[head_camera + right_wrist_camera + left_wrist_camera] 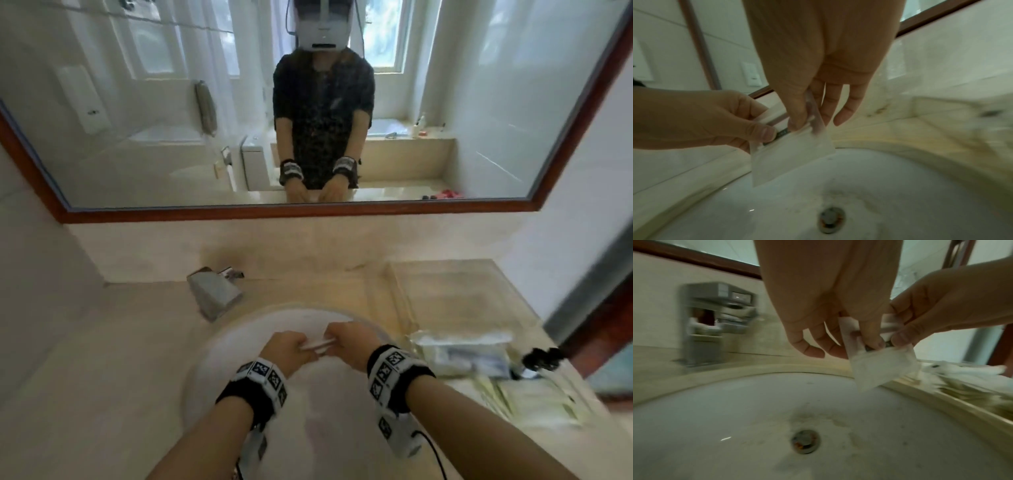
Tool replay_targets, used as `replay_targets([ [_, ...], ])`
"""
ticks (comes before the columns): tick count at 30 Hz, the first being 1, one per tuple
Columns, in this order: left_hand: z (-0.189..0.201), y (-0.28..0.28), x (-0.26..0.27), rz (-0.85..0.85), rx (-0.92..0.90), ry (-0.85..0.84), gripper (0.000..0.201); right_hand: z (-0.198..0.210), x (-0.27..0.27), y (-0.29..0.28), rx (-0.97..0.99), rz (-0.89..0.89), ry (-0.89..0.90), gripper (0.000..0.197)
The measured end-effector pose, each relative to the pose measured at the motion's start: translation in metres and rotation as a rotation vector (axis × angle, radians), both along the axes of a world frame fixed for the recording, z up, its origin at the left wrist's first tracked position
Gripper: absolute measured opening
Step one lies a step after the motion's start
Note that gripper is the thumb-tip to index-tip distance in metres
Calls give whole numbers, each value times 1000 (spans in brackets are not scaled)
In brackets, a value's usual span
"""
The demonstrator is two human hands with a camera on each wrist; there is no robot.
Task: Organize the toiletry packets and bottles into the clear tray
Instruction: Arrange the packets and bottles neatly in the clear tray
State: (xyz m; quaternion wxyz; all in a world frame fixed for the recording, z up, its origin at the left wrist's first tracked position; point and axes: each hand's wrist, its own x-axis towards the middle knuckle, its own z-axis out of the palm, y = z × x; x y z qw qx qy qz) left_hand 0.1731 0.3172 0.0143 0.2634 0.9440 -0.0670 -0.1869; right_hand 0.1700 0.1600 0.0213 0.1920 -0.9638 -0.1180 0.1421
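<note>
While over basin: both hands pinch packet (882, 368).
Left hand (286, 349): clamped on packet.
Right hand (352, 339): same.
Risk: slip drops packet into sink (756, 426) below.

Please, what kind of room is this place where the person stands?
Most likely a bathroom, perhaps in a hotel. A round white sink with a drain is set in a stone counter, a faucet stands behind it, and the big wall mirror reflects a toilet and a bathtub.
</note>
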Motion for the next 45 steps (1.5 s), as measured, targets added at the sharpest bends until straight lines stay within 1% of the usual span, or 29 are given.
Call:
replay_targets([
  [2,-2,-50,-1,-19,-30,-8,36,0,-11,-50,40,-110,7,29],
  [5,-5,-116,-8,-62,-82,-48,42,1,-28,-118,117,-274,7,33],
  [7,-8,-152,-15,-80,-133,-66,34,-2,-40,-156,181,-350,-7,36],
  [9,-12,-182,-23,-71,-198,-83,17,-8,-50,-188,216,-403,-25,36],
  [13,-21,-218,-39,13,-358,-53,21,-21,-66,-228,244,-423,-48,37],
  [16,-25,-230,-46,30,-358,-55,19,-29,-75,-245,279,-409,-65,37],
  [19,-24,-242,-50,4,-354,-59,18,-35,-80,-259,326,-423,-91,37],
  [23,-27,-265,-54,-40,-308,-84,26,-41,-91,-281,380,-491,-124,35],
  [26,-30,-281,-60,-119,-200,-123,25,-45,-102,-296,362,-518,-154,34],
  [29,-36,-292,-63,-181,-122,-140,21,-49,-111,-306,329,-502,-185,31],
  [32,-40,-301,-66,-222,-29,-170,23,-52,-117,-315,321,-504,-205,30],
  [35,-43,-309,-66,-261,64,-194,27,-55,-120,-321,343,-547,-193,30],
  [38,-44,-315,-65,-304,139,-178,27,-58,-124,-325,333,-579,-166,29],
  [43,-45,-320,-68,-396,269,-200,32,-61,-127,-329,255,-572,-149,22],
  [45,-47,-320,-70,-387,264,-211,31,-65,-127,-329,244,-549,-178,21],
])
